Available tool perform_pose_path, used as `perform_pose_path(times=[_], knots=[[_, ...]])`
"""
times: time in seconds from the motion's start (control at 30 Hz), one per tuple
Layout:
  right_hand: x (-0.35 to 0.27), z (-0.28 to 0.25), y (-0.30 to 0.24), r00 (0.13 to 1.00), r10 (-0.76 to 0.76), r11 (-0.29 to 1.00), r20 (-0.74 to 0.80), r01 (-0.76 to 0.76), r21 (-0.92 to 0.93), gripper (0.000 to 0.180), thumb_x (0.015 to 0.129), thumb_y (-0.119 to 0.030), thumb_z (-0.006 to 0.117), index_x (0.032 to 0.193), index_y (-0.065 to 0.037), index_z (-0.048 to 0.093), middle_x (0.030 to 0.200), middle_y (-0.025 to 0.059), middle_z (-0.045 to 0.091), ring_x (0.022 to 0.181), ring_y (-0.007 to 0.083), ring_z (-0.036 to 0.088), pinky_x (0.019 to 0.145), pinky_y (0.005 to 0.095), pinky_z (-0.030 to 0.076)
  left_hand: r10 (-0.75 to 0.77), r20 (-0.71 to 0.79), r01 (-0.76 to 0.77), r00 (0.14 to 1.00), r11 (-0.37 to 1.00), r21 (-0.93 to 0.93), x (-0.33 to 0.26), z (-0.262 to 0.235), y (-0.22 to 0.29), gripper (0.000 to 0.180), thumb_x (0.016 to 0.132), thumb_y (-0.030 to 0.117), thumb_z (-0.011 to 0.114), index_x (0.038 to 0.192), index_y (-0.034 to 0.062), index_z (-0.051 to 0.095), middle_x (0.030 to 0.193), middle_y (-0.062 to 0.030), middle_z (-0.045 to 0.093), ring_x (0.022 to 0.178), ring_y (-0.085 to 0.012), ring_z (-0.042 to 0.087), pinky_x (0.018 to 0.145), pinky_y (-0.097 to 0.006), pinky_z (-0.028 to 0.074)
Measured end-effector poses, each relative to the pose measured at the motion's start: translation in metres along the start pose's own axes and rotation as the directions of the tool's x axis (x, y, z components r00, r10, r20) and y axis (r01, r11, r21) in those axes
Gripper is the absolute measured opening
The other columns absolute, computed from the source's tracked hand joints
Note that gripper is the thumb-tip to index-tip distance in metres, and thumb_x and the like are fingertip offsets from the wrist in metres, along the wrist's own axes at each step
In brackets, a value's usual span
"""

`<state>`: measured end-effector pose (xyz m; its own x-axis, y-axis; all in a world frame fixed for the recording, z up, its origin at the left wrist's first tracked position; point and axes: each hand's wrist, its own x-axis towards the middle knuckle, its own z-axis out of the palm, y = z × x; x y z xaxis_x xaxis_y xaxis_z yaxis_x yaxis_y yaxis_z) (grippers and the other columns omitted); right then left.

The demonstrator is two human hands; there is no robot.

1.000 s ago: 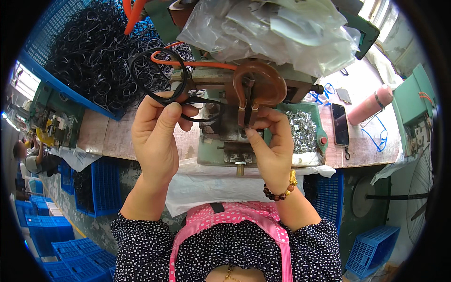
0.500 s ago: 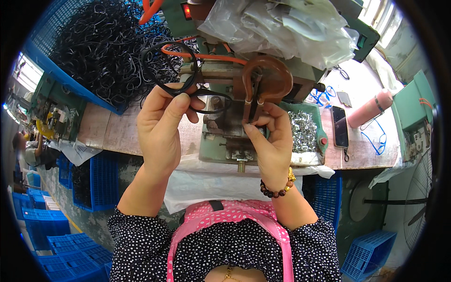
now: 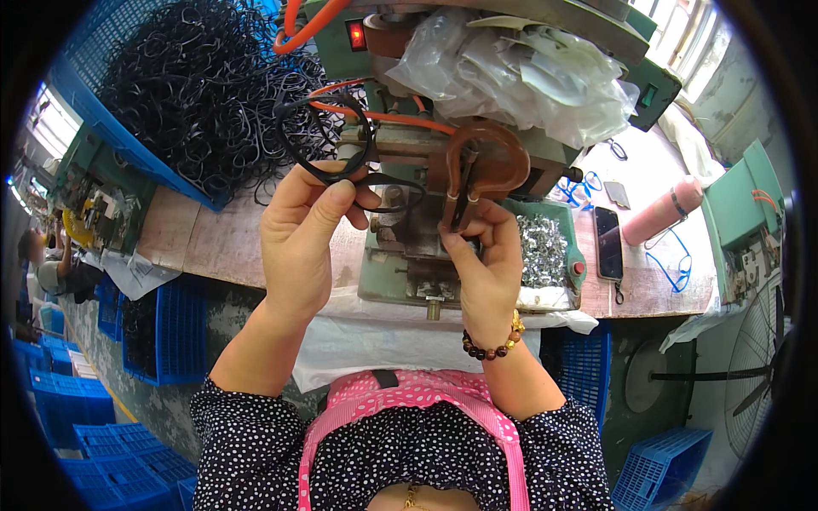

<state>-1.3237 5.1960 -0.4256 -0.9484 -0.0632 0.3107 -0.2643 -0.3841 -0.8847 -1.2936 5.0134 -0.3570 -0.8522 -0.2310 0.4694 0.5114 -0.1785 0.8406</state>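
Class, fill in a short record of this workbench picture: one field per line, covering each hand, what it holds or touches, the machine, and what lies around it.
Left hand: left hand raised, its grip closed on black eyeglass frames
Right hand: right hand pinching at the base of the brown curved fixture; what is pinched cannot be told
Machine: green bench machine with a lit red switch
Left of machine: blue crate heaped with black frames
Right of machine: tray of small metal parts, dark phone, pink bottle

Black frames (image 3: 341, 153); blue crate (image 3: 128, 145); green machine (image 3: 409, 255) with orange hoses (image 3: 375, 115) and brown hook (image 3: 486, 162). Pink bottle (image 3: 660, 213). White-dotted black blouse (image 3: 256, 443), pink dotted apron (image 3: 409, 396).
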Motion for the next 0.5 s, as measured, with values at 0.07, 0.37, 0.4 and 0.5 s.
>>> perform_pose_path(times=[0.07, 0.37, 0.4, 0.5], knots=[[-0.0015, -0.0011, 0.0007, 1.0, 0.001, 1.0, 0.0, -0.001, -0.004, 0.042, 0.09, 0.009, 0.066, 0.128, 0.001, 0.049, 0.106, 0.0059, 0.065, 0.099, 0.0109, 0.06, 0.091, 0.0246, 0.049, 0.007, 0.0, -0.007, 1.0, 1.0, -0.004, 0.0, -0.0008, -0.0011, 0.02, 0.1, 0.007, 0.062, 0.118, -0.0007, 0.065, 0.11, -0.008, 0.071, 0.09, -0.0143, 0.067, 0.074, -0.027, 0.051], [-0.0054, 0.0046, 0.0041, 0.999, -0.003, 0.995, -0.047, 0.007, 0.095, 0.042, 0.09, 0.009, 0.067, 0.127, 0.0, 0.05, 0.107, 0.0056, 0.066, 0.1, 0.0111, 0.06, 0.091, 0.0246, 0.049, 0.025, -0.003, -0.025, 1.0, 1.0, -0.001, -0.0008, -0.0017, -0.0051, 0.021, 0.1, 0.007, 0.062, 0.119, -0.0003, 0.064, 0.111, -0.0084, 0.071, 0.09, -0.0151, 0.068, 0.075, -0.028, 0.052], [-0.0047, 0.0049, 0.0041, 0.999, -0.004, 0.995, -0.047, 0.009, 0.098, 0.042, 0.09, 0.009, 0.067, 0.127, 0.0, 0.05, 0.107, 0.0056, 0.066, 0.1, 0.0112, 0.06, 0.091, 0.0246, 0.049, 0.027, 0.002, -0.027, 1.0, 1.0, -0.003, -0.0011, -0.0021, -0.0055, 0.021, 0.1, 0.007, 0.062, 0.119, -0.0002, 0.064, 0.111, -0.0084, 0.071, 0.09, -0.0152, 0.068, 0.075, -0.028, 0.052], [-0.0029, 0.0041, 0.0038, 0.999, -0.011, 0.995, -0.036, 0.015, 0.101, 0.042, 0.09, 0.009, 0.068, 0.127, 0.0, 0.05, 0.108, 0.0055, 0.065, 0.101, 0.0114, 0.06, 0.092, 0.0247, 0.049, 0.031, 0.003, -0.031, 1.0, 1.0, -0.001, -0.0017, -0.003, -0.0064, 0.021, 0.1, 0.007, 0.062, 0.119, 0.0, 0.064, 0.11, -0.0084, 0.071, 0.091, -0.0157, 0.068, 0.075, -0.028, 0.052]])
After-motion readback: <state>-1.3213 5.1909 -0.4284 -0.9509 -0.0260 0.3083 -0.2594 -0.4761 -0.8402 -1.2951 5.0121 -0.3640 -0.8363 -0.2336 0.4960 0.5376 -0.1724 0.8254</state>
